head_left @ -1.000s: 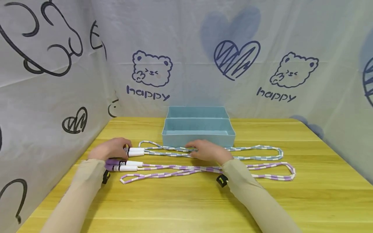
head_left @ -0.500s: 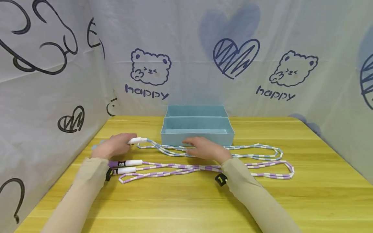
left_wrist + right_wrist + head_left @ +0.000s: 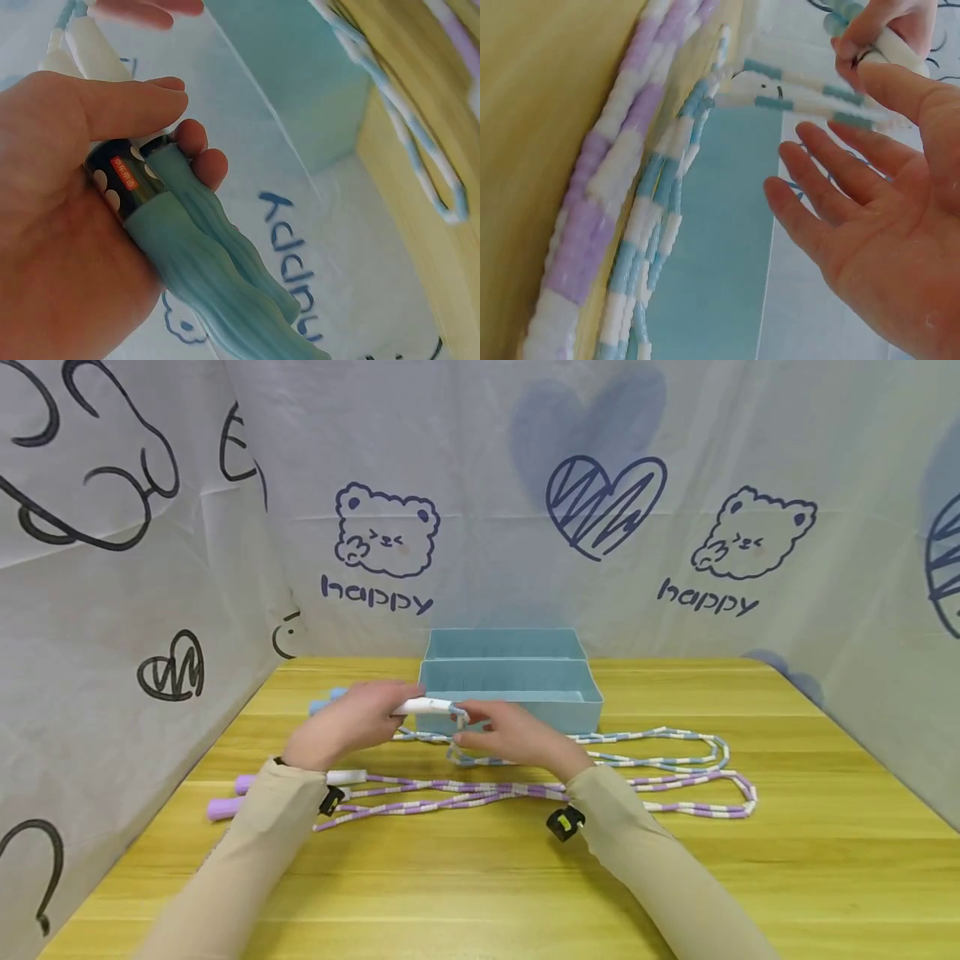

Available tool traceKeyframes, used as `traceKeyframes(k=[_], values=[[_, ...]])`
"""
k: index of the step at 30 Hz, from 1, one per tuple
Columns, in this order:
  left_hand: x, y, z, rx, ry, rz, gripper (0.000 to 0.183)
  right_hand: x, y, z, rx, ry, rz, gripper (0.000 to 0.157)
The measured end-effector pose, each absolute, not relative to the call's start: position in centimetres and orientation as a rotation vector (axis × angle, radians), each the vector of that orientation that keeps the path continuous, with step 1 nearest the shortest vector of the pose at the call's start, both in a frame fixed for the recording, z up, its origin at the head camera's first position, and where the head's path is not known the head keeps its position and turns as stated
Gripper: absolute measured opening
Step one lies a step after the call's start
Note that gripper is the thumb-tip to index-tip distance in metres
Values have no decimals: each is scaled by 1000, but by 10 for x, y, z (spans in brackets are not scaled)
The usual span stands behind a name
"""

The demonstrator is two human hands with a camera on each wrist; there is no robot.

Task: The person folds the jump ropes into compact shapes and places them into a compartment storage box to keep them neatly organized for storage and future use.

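My left hand [image 3: 358, 720] grips the two handles [image 3: 214, 266] of a blue-and-white beaded jump rope [image 3: 663, 766], raised above the table. In the left wrist view the thumb and curled fingers wrap their dark middle band. Beaded cords hang from the white handle ends, and the rest of the rope lies on the table in long loops. My right hand [image 3: 521, 733] is close to the hanging cords, its fingers spread in the right wrist view [image 3: 877, 202]; no grip on them shows. A purple-and-white jump rope [image 3: 517, 791] lies nearer me, its handles partly hidden by the left forearm.
A light blue bin [image 3: 585, 718] stands behind the hands, with a second blue bin [image 3: 504, 643] behind it. White printed curtains [image 3: 487, 543] hang along the back and sides of the wooden table [image 3: 480, 877].
My left hand has lifted the blue jump rope handles and carried them right, towards the right hand. The cords near the handles now hang down. My right hand has hardly moved.
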State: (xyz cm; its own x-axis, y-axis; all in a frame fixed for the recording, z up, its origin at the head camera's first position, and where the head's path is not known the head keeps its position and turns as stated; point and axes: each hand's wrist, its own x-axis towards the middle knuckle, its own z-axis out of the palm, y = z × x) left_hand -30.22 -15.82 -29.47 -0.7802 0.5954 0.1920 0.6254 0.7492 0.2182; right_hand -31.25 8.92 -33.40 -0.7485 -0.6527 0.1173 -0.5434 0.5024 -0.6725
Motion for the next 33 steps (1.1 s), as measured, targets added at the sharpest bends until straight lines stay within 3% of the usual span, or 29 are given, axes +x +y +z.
traceKeyframes(k=[5, 13, 21, 33], values=[[-306, -143, -290, -1023, -2831, -441, 21, -314, 96, -328, -1022, 2489, -1288, 24], [-315, -131, -279, -972, -2895, -664, 14, -322, 124, -310, -964, 2386, -1542, 31], [-321, -123, -274, -919, -2997, -794, 14, -317, 149, -297, -888, 2438, -1541, 25], [-325, -120, -276, -1111, -2928, -785, 5, -307, 188, -294, -917, 2643, -1386, 32]])
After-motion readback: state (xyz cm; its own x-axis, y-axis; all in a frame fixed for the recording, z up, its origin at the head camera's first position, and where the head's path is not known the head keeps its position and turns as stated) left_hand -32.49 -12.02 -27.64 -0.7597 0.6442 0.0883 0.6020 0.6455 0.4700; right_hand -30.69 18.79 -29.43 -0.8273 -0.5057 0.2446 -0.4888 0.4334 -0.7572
